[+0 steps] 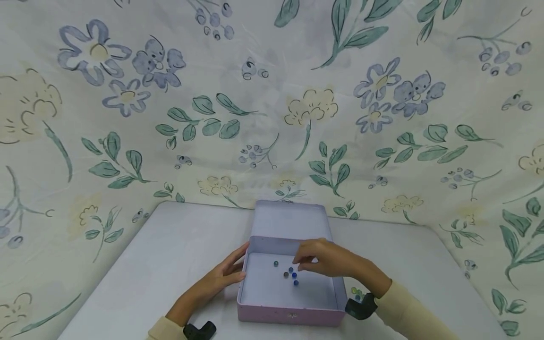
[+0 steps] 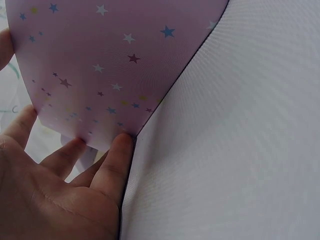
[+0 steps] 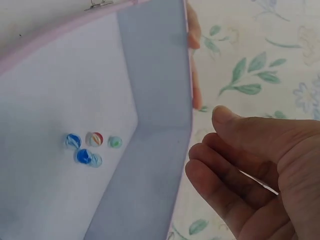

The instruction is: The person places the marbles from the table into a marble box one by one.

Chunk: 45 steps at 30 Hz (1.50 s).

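Inside the pink box [image 1: 263,314], I see five marbles [image 1: 294,275] lying loose near its middle. Behind the box, its lid [image 1: 291,219] is folded back. At the box's left side, the left hand [image 1: 217,279] rests with fingers spread against it. Over the box, the right hand [image 1: 324,258] hangs loosely curled, thumb and fingertips slightly apart, with nothing visible in it. Right of the box lie a few more marbles [image 1: 354,290], so I judge the work partway done.
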Each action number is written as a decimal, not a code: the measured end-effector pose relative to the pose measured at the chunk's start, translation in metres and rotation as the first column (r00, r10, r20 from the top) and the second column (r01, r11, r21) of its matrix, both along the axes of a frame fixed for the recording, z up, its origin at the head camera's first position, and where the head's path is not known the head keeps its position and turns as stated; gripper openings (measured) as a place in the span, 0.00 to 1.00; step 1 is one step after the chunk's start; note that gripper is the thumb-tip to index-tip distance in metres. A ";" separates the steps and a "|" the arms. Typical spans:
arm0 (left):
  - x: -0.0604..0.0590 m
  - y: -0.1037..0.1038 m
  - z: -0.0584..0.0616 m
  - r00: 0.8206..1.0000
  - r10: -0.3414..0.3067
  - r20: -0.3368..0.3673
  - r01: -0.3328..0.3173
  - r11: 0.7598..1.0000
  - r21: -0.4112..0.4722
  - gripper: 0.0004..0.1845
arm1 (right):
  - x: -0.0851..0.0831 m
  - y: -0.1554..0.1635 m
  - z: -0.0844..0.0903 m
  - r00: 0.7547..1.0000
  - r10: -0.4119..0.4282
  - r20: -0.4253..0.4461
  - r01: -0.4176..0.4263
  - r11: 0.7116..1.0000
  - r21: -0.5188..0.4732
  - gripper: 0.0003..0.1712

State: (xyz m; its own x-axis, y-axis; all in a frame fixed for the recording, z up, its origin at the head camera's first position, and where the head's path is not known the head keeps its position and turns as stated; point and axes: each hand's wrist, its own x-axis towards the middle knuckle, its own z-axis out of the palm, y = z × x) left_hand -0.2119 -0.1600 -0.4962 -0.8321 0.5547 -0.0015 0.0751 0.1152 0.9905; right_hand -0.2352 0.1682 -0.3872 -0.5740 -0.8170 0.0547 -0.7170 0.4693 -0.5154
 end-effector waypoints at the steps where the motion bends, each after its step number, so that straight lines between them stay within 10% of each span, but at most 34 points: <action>1: 0.000 0.000 0.000 1.000 -0.001 0.001 0.001 1.000 0.001 0.39 | 0.001 0.004 0.000 1.000 -0.009 -0.004 0.009 1.000 -0.010 0.08; 22: -0.001 0.001 -0.003 1.000 -0.005 0.000 0.005 1.000 0.003 0.39 | 0.049 0.116 -0.010 0.955 -0.246 -0.168 0.168 0.910 -0.378 0.13; 45: -0.001 0.001 -0.001 1.000 0.010 -0.009 -0.010 1.000 -0.012 0.39 | 0.063 0.165 -0.062 0.882 -0.467 0.065 0.470 0.859 -0.203 0.09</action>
State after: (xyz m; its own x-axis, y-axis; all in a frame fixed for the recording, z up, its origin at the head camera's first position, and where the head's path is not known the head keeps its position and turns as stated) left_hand -0.2129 -0.1589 -0.4974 -0.8377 0.5461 -0.0003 0.0831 0.1282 0.9883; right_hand -0.1724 0.3335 -0.4494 -0.8881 -0.4220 0.1821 -0.4318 0.6302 -0.6452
